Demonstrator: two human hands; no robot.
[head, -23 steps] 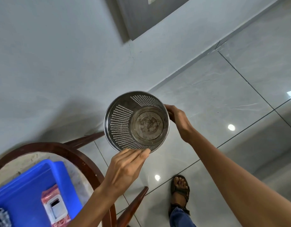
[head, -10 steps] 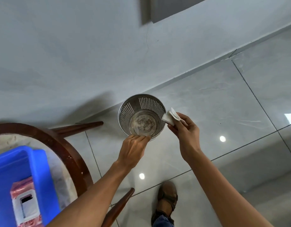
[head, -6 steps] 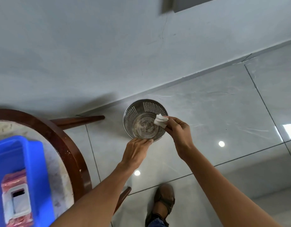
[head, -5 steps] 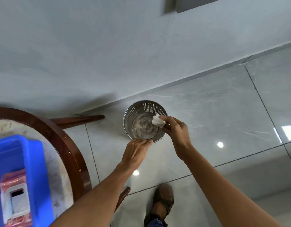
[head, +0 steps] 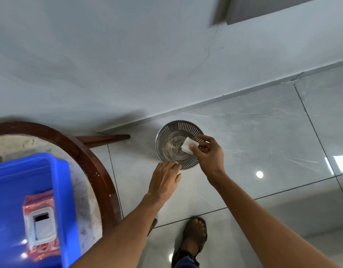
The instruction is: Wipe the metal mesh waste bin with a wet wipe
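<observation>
Metal mesh waste bin (head: 167, 132) seen from above, left hand (head: 164, 183) touched its rim at 7 o'clock with nearly straight fingers (head: 171, 165), right hand (head: 210, 154) pinched white wet wipe (head: 186, 147) over its mouth at 3 o'clock.

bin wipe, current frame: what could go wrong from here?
1. The left hand only touches the near rim of the mesh bin with its fingertips. Wiping pressure may tip or slide the bin on the glossy floor.
2. The right hand pinches the folded wet wipe by one edge, so it could slip out and drop inside.
3. The bin's perforated wall might snag or shred the wet wipe.
</observation>
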